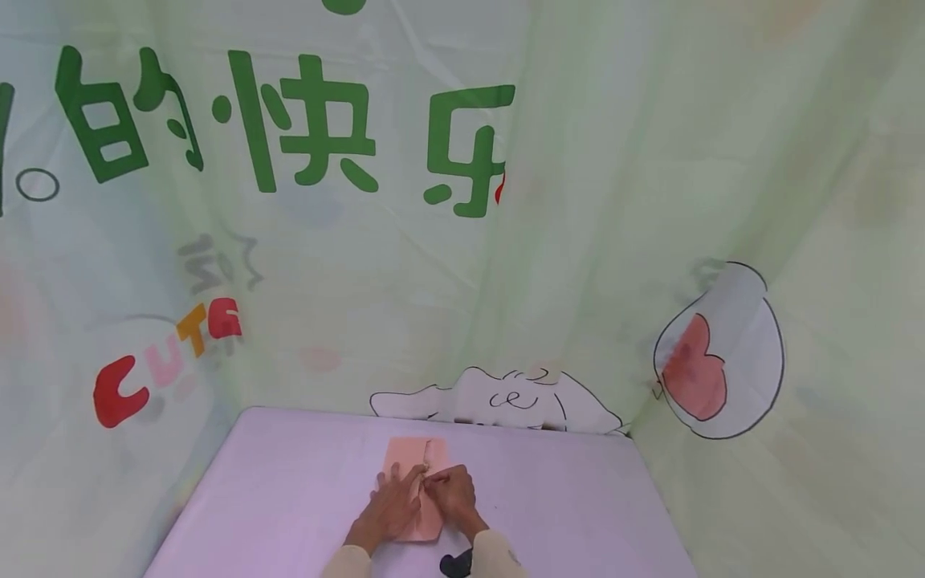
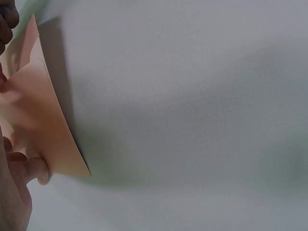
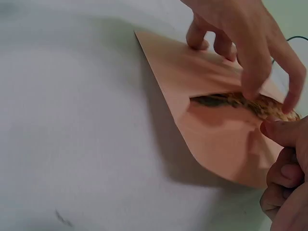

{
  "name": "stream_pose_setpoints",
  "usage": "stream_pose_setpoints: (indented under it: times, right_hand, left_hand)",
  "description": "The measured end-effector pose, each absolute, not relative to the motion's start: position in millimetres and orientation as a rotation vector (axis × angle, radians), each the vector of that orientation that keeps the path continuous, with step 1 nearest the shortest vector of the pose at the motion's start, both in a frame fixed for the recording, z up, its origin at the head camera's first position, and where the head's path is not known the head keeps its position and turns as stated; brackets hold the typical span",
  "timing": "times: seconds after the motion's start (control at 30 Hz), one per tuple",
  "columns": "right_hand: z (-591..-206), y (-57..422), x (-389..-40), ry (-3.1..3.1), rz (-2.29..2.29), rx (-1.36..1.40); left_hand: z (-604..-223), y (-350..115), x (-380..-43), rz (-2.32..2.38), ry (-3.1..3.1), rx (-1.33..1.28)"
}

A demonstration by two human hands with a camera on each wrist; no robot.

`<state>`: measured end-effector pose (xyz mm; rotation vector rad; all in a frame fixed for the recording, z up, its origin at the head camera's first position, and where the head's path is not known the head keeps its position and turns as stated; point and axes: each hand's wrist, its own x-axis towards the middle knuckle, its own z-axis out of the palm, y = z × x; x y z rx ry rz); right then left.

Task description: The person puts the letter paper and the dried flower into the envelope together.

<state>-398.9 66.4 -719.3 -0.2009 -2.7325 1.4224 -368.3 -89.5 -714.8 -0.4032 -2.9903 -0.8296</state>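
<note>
A peach-pink paper envelope [image 1: 432, 526] lies on the table with a long opening down its middle. Golden-brown and dark, dried-looking material [image 3: 226, 99] shows in that opening; its exact kind is unclear. My left hand [image 1: 393, 506] rests on the envelope with fingers spread, and in the right wrist view its fingertips touch the paper and reach to the opening. On the other side, my right hand [image 1: 453, 494] has its fingers curled and pinches the envelope's edge at the opening between thumb and forefinger. In the left wrist view one long side of the envelope [image 2: 48, 130] stands slightly off the table.
The table [image 1: 564, 498] has a pale lilac cover. Light curtains [image 1: 578, 241] with printed characters and drawings hang behind it and at both sides. A dark object [image 1: 457, 564] sits at my right wrist, by the sleeve.
</note>
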Motion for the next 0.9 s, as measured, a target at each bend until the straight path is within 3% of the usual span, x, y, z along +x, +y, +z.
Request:
stream_pose_setpoints:
  times: [0.3, 0.53, 0.9]
  right_hand:
    - [-687, 94, -407, -2.667, 1.111, 0.019]
    - [-656, 113, -414, -2.743, 0.928, 0.141]
    - [-645, 126, -432, -2.883, 0.551, 0.418]
  left_hand:
    - [-703, -97, -372, -0.903, -2.977, -0.349]
    - [-720, -102, -385, -0.878, -3.007, -0.345]
    - [-718, -115, -387, -1.002, -2.995, -0.275]
